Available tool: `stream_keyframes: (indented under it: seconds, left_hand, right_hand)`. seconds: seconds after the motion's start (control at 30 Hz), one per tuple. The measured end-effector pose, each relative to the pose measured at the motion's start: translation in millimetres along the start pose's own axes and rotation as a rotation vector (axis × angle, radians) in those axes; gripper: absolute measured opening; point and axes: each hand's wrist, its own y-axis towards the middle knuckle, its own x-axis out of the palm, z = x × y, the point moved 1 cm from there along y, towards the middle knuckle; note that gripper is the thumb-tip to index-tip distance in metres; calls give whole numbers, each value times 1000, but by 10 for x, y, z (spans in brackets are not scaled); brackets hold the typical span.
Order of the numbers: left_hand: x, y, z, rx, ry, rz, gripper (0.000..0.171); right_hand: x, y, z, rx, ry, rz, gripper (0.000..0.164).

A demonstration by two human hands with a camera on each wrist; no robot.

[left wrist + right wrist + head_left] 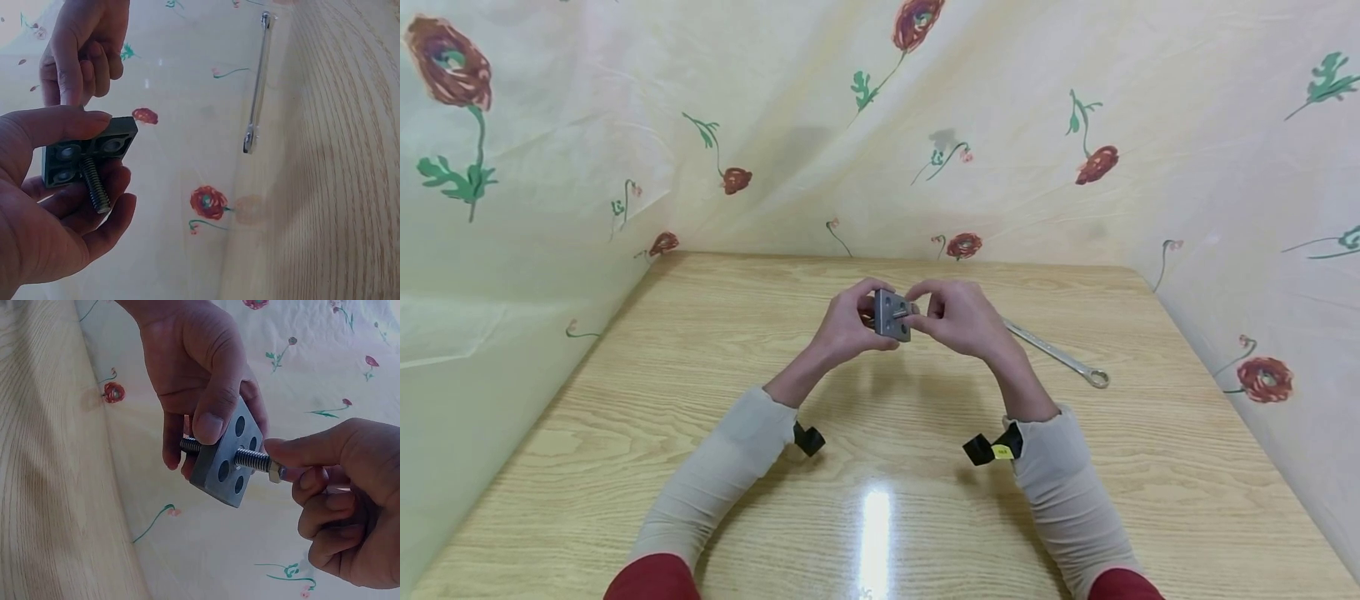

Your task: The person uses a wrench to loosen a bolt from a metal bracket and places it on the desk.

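Plate (220, 453): grey metal, squarish block, four round holes around the centre. Stands on edge, slightly tilted, gripped at its edges by the left hand (846, 321), one face toward the right hand (961, 318). Bolt (255, 460): silver, threaded, runs through plate centre. Hex end sits at the right hand's fingertips, pinched, not seated: bare thread shows between it and the plate. Other threaded end pokes out on the left palm side, near the curled fingers.

The left hand (842, 323) grips a grey block (889, 325) above the wood-grain surface (625, 383). The right hand (961, 318) pinches the metal bolt (900, 314) projecting from the block. A wrench (1052, 350) lies near the right wrist (1011, 367).
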Motion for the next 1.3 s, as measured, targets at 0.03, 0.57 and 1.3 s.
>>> stream_keyframes:
  seconds: [0.03,0.57,1.3]
  left_hand:
    - [1,1,1,0,0,0,66]
    - [7,4,-9,-3,4,-2,65]
    - [-2,-1,7,-3,6,3,66]
  right_hand:
    - [0,2,2,0,2,2,34]
    - [-8,7,11,25,-20,-21,28]
    - [-5,2,4,15,-16,-6,34]
